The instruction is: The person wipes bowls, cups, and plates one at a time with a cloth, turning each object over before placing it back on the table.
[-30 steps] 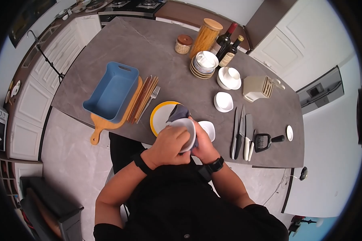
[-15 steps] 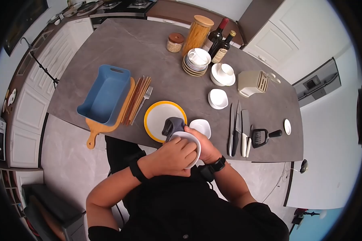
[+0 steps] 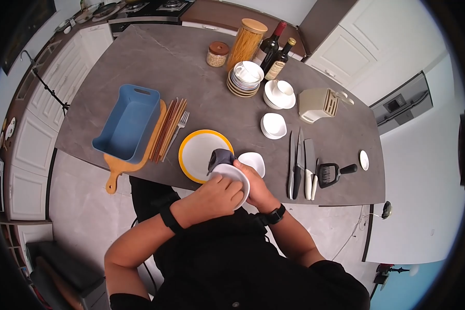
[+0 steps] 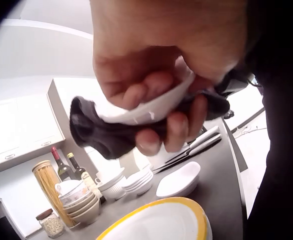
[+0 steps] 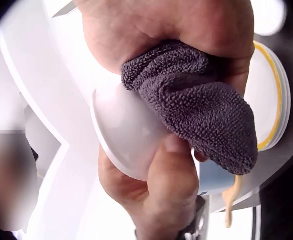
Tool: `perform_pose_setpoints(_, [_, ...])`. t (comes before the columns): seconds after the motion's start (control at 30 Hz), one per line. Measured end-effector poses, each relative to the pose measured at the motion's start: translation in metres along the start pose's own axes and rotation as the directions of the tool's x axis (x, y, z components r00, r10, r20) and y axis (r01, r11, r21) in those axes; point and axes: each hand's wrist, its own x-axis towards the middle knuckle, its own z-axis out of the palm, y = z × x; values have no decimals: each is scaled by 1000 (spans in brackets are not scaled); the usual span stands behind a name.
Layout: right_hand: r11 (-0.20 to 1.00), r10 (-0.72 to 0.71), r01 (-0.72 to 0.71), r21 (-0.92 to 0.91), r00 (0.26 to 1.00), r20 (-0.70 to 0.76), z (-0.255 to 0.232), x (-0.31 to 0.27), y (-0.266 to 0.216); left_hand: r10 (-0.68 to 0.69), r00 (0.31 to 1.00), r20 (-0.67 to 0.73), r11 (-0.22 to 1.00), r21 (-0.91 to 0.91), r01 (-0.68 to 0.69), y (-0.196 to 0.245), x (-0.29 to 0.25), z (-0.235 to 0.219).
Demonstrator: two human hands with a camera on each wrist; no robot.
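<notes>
Close to the body, both hands work on a white bowl tilted on its side over the table's near edge. My left hand grips its rim, fingers inside and thumb on the outer wall, as the right wrist view shows. Against the outside of the bowl, my right hand holds a dark grey terry cloth; part of the cloth hangs free past the fingers. Just beyond them are a yellow-rimmed plate and a small white square bowl on the table.
Left, a blue bin sits on a wooden board beside chopsticks and a fork. Right lie several knives and a black-handled tool. Stacked bowls, white dishes, bottles and a knife block stand farther back.
The hands, bowl and cloth have drawn back toward the body, uncovering more of the plate and the square bowl. The held bowl has changed its tilt, and the head view has shifted slightly.
</notes>
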Motion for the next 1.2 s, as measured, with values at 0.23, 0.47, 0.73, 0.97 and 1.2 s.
perform_pose_setpoints(0.23, [904, -144, 95, -416, 986, -89, -18, -21, -22, 90, 991, 96, 990, 96, -99, -27, -11, -4])
perform_pose_setpoints(0.47, [684, -213, -58, -727, 938, -275, -28, -34, -44, 133, 990, -41, 990, 58, -131, -30, 17, 21])
perform_pose_setpoints(0.73, [399, -701, -201, -894, 561, -440, -135, 17, -98, -289, 942, -173, 953, -140, 267, -10, 35, 63])
perform_pose_setpoints(0.97, [318, -661, -333, -888, 594, -459, -209, 68, -121, -276, 960, -51, 959, -76, 272, -3, 27, 115])
perform_pose_setpoints(1.2, [149, -566, -471, -869, 680, -465, -248, 96, -127, -213, 977, 2, 976, -57, 212, -4, 33, 129])
